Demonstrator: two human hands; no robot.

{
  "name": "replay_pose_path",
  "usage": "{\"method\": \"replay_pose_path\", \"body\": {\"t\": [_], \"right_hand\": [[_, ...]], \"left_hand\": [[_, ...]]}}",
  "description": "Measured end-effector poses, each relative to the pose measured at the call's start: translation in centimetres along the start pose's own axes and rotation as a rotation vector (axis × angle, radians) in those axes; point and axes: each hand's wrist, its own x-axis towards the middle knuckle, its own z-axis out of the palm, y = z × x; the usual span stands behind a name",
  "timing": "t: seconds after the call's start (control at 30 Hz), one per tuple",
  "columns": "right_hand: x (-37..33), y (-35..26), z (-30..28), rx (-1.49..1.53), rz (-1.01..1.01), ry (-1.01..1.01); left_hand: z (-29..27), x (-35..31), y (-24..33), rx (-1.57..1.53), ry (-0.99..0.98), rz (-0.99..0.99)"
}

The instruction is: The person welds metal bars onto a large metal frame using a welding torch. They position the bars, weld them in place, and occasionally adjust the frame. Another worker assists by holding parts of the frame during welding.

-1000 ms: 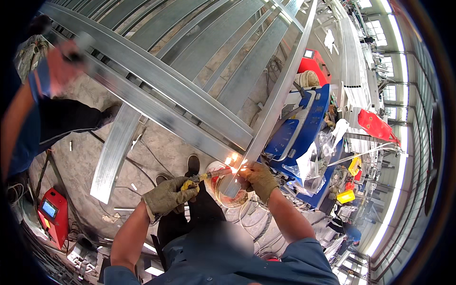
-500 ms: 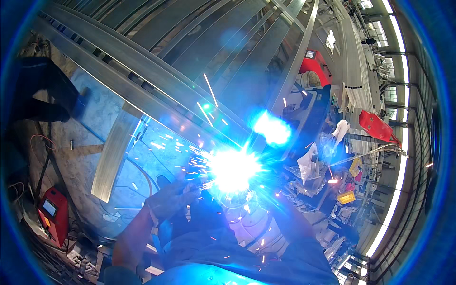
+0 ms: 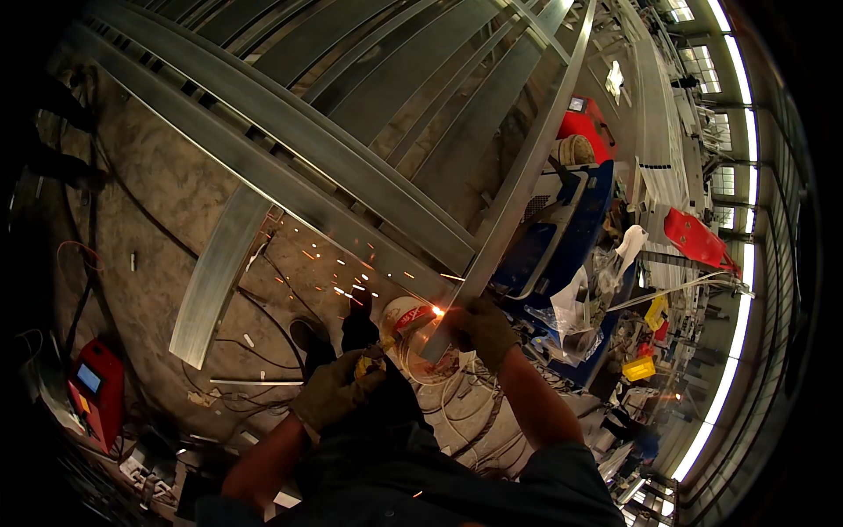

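A gloved left hand, mine, is closed round a tool with a yellow part; it looks like a welding torch, though its front end is hard to make out. My gloved right hand curls against the near end of a long metal bar, its fingertips partly hidden. A small orange glow burns on the bar between my hands, where it meets the metal frame. Sparks scatter leftward from there. Below the joint stands a white bucket with red marking.
Long metal bars fill the far side. A curved metal strip juts out at left, near a red machine with a screen. Cables cross the floor. On the right are a blue cart, plastic wrapping and a yellow box. Another person's dark-clothed legs show far left.
The blinding blue-white arc has gone out, leaving a small orange glow and fewer sparks. My left hand has shifted slightly right and down. The other person's legs have moved left.
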Motion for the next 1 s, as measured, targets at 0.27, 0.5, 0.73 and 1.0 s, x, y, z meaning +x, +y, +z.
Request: {"method": "replay_pose_path", "body": {"t": [0.27,0.5,0.73,1.0], "right_hand": [[0.2,-0.1,0.0,-0.052,0.013,-0.007],[0.7,0.2,-0.2,-0.122,0.051,0.034],[0.5,-0.2,0.0,-0.137,0.046,0.037],[2.4,2.6,-2.5,-0.024,-0.099,-0.094]], "left_hand": [[-1.0,-0.7,0.9,-0.187,-0.038,-0.073],[-1.3,0.1,0.8,-0.353,-0.105,-0.168],[-1.9,0.3,1.8,-0.38,-0.137,-0.176],[-3.5,0.7,3.2,-0.223,-0.201,-0.092]]}}
